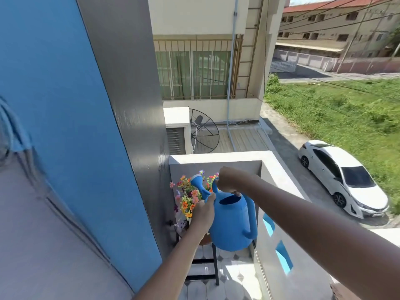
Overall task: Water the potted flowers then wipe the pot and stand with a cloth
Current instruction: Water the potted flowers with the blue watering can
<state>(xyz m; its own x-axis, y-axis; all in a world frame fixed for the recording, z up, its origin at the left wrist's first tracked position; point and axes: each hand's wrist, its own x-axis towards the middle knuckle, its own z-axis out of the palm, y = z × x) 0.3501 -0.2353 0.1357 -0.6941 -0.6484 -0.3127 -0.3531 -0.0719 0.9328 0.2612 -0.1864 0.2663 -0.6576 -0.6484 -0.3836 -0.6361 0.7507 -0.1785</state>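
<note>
Head view: no readable writing. Right hand (227,180) grips the blue watering can (232,221) handle; left hand (204,210) clasps its body, spout over the potted flowers (187,198) on a black stand (215,263) by the balcony wall (218,159).

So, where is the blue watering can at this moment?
In the head view, the blue watering can is low and centre, held by the left hand and the right hand, with its spout over the flowers beside the grey wall.
</note>
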